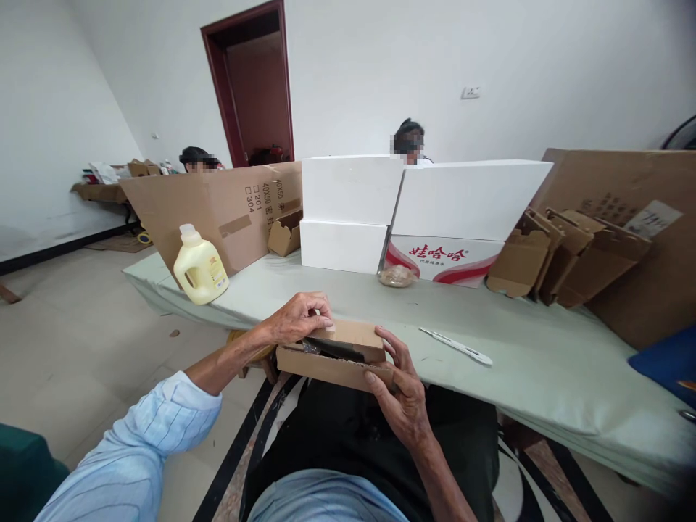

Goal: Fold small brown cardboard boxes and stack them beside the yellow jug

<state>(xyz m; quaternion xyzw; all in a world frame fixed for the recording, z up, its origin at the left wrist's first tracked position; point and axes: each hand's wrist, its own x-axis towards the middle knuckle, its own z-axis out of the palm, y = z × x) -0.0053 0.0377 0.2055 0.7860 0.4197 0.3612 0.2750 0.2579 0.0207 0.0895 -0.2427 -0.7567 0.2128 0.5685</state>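
Observation:
A small brown cardboard box (331, 367) sits over my lap at the table's near edge. Its lid is partly raised, and through the gap a dark item in clear plastic (334, 350) shows. My right hand (403, 395) grips the box's right end, thumb on the front wall and fingers over the lid. At the lid's left part, my left hand (296, 319) has its fingers curled in a pinch. Something small and pale shows by its fingertips, too small to name. To the right, a white-handled craft knife (460, 346) lies on the table.
The table has a pale green cover (544, 377). A yellow detergent jug (200, 267) stands at the left. White cartons (348, 243) and large brown cardboard (228, 210) line the back. Folded brown boxes (570, 254) lean at the right. Two people sit behind the cartons.

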